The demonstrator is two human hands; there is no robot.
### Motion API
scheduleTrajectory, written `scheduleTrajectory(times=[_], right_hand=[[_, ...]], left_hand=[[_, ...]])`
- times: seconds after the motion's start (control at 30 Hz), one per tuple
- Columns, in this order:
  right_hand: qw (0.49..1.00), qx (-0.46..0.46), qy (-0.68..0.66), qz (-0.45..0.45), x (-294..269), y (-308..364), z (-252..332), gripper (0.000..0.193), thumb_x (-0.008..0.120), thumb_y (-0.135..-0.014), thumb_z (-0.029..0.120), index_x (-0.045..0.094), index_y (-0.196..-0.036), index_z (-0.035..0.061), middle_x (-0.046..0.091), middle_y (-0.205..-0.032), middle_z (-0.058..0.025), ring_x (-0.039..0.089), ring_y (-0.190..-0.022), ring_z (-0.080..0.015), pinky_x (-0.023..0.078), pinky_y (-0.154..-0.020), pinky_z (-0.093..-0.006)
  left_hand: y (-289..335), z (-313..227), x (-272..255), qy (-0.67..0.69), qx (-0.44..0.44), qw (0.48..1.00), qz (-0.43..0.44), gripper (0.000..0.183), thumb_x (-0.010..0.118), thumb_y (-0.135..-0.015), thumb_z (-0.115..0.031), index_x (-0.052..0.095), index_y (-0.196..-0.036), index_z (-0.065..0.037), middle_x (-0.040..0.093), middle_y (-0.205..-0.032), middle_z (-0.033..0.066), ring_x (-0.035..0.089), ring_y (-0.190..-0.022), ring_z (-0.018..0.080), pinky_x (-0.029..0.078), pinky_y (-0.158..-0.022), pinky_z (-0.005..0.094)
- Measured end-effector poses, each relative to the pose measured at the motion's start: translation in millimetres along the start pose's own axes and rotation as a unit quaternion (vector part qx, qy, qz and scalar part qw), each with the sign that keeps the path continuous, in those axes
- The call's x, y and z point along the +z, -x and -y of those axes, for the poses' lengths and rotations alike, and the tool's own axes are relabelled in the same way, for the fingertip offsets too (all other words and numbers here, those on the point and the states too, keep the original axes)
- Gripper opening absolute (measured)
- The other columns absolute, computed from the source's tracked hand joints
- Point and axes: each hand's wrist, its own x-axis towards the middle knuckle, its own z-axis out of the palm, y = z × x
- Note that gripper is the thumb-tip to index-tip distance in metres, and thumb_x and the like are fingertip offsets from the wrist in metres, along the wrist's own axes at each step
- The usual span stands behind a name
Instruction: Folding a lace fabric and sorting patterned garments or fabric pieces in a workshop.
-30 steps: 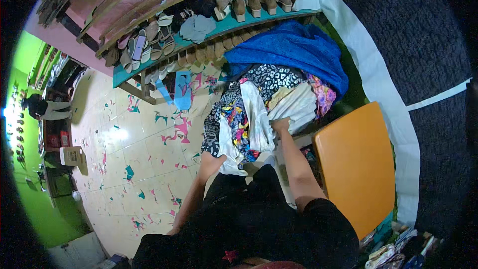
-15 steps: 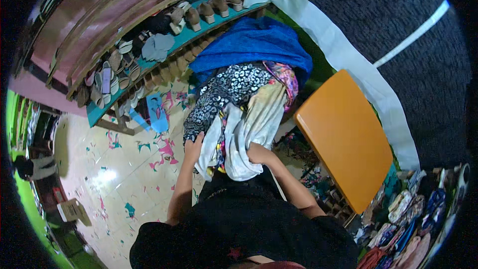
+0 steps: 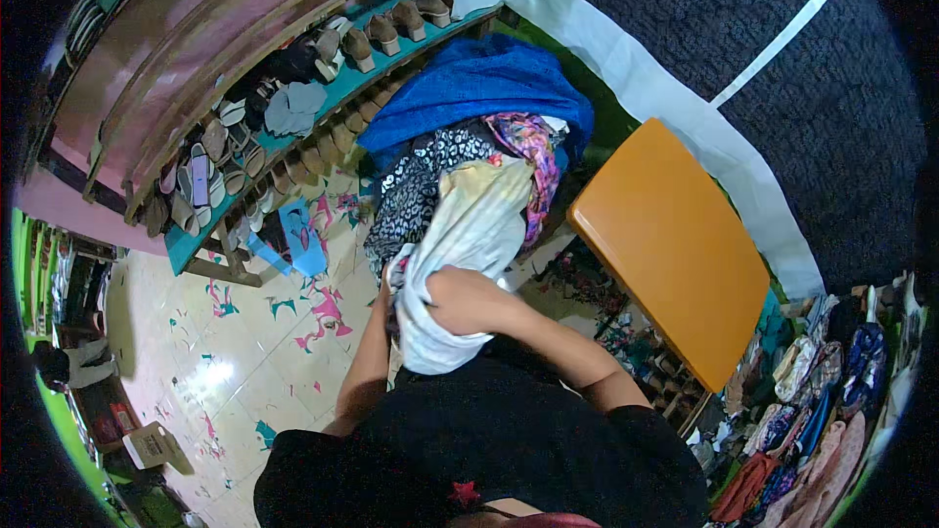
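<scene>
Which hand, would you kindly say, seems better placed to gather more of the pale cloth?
Probably the right hand: it lies across the pale cloth in plain view, while the left hand is mostly hidden behind fabric.

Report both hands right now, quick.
Left hand: mostly hidden behind the crumpled white and pale-yellow fabric; grip cannot be told.
Right hand: closed, holding that fabric.
</scene>
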Motion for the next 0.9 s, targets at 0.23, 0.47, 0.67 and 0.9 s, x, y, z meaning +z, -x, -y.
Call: scheduleTrajectory(times=[0.23,0.47,0.67,0.9], right_hand=[[0.948,-0.307,0.001,-0.083,-40.9,-8.4,61.2,0.027,0.056,-0.061,0.019,0.048,-0.048,-0.0034,0.047,-0.049,-0.0208,0.049,-0.050,-0.0382,0.040,-0.048,-0.0422],[0.871,-0.459,-0.043,-0.168,-46.7,-32.2,95.7,0.021,0.059,-0.051,0.017,0.047,-0.046,0.0013,0.045,-0.045,-0.0157,0.045,-0.042,-0.0347,0.036,-0.041,-0.0405],[0.807,-0.550,-0.109,-0.186,-55.6,-33.5,128.4,0.019,0.060,-0.049,0.020,0.046,-0.044,0.0073,0.045,-0.046,-0.0127,0.046,-0.044,-0.0340,0.037,-0.044,-0.0405],[0.845,-0.321,-0.028,-0.426,-57.1,-65.7,46.8,0.025,0.064,-0.066,0.019,0.059,-0.084,0.0019,0.059,-0.076,-0.0110,0.057,-0.069,-0.0251,0.044,-0.067,-0.0342]], left_hand=[[-37.3,13.4,-10.3,-0.153,0.126,0.980,-0.017,0.037,0.042,-0.081,-0.026,0.053,-0.104,0.001,0.057,-0.098,0.0145,0.056,-0.083,0.0209,0.043,-0.072,0.0339],[-53.3,8.8,-26.5,-0.289,0.255,0.921,-0.053,0.037,0.042,-0.081,-0.026,0.052,-0.104,0.001,0.057,-0.098,0.0162,0.056,-0.083,0.0231,0.043,-0.074,0.0346],[-49.2,11.0,-43.0,-0.394,0.349,0.845,-0.093,0.037,0.042,-0.081,-0.026,0.052,-0.104,0.002,0.056,-0.098,0.0176,0.056,-0.084,0.0249,0.042,-0.076,0.0351],[-18.9,13.1,-56.6,-0.512,0.438,0.728,-0.127,0.037,0.041,-0.081,-0.026,0.051,-0.103,0.003,0.056,-0.097,0.0193,0.056,-0.084,0.0270,0.041,-0.079,0.0358]])
